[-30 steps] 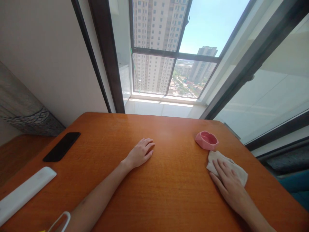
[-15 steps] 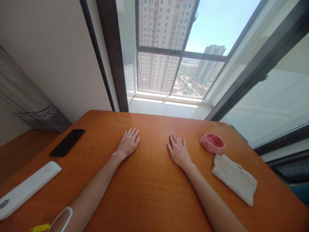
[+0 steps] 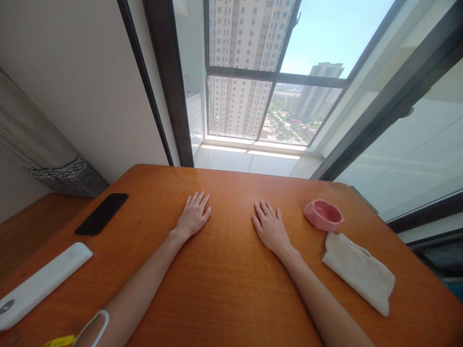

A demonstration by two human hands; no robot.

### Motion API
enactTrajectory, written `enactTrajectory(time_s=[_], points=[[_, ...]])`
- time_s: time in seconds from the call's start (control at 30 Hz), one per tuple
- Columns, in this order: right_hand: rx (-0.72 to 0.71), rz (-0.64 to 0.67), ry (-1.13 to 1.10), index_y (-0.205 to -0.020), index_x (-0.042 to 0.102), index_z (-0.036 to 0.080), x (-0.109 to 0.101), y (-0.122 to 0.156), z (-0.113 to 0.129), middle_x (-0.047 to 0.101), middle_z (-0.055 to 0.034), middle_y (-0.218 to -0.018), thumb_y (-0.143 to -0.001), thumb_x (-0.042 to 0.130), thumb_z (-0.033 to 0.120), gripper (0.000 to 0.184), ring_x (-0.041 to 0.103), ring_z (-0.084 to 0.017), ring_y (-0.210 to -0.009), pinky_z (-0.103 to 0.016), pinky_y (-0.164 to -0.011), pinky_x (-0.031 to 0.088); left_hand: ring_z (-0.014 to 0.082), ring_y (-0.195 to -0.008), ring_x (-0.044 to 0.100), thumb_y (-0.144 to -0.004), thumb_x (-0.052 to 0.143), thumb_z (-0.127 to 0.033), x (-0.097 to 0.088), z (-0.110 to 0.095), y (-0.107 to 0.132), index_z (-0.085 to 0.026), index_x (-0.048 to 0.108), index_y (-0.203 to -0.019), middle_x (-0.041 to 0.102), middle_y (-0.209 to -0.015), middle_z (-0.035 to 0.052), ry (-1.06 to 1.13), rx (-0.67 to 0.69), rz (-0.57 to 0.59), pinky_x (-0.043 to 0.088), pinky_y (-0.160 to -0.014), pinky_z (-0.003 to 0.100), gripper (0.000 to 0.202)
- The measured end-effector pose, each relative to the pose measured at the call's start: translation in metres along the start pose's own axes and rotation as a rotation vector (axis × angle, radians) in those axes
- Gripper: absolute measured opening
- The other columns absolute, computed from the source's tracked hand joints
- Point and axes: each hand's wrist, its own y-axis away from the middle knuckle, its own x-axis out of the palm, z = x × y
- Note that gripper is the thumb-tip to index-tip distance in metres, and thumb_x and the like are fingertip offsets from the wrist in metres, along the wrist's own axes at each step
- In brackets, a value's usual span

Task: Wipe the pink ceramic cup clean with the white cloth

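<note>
My left hand (image 3: 193,217) lies flat on the orange wooden table (image 3: 224,294), fingers spread and holding nothing. My right hand (image 3: 270,227) rests palm down in the same way, also empty. Nearest to it, on its right, stands a pink ceramic ashtray (image 3: 323,215). Below the ashtray lies a folded off-white cloth (image 3: 358,272), apart from my right hand. A black smartphone (image 3: 102,214) lies face down or dark-side up at the table's left, and a long white rounded bar (image 3: 43,284) lies near the left edge.
A white loop (image 3: 93,328) sits by my left forearm at the bottom, with something yellow (image 3: 60,341) beside it. The table's far edge meets a tall dark-framed window (image 3: 267,77). A grey patterned curtain (image 3: 54,164) hangs at left.
My right hand has left the cloth and moved left to the table's middle. The cloth now lies flat and loose below the ashtray. My left hand has shifted slightly left.
</note>
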Motion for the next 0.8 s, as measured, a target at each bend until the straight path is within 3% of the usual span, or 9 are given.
enactTrajectory(time_s=[0.8], points=[[-0.002, -0.006, -0.040, -0.168, 0.041, 0.016, -0.0026, 0.0010, 0.0001, 0.033, -0.0144, -0.179, -0.113, 0.031, 0.042, 0.062, 0.027, -0.035, -0.167, -0.062, -0.135, 0.015, 0.0352, -0.165, 0.036, -0.109, 0.042, -0.042, 0.0037, 0.0028, 0.0003, -0.016, 0.052, -0.160, 0.044, -0.174, 0.0149, 0.008, 0.007, -0.027, 0.025, -0.138, 0.058, 0.059]])
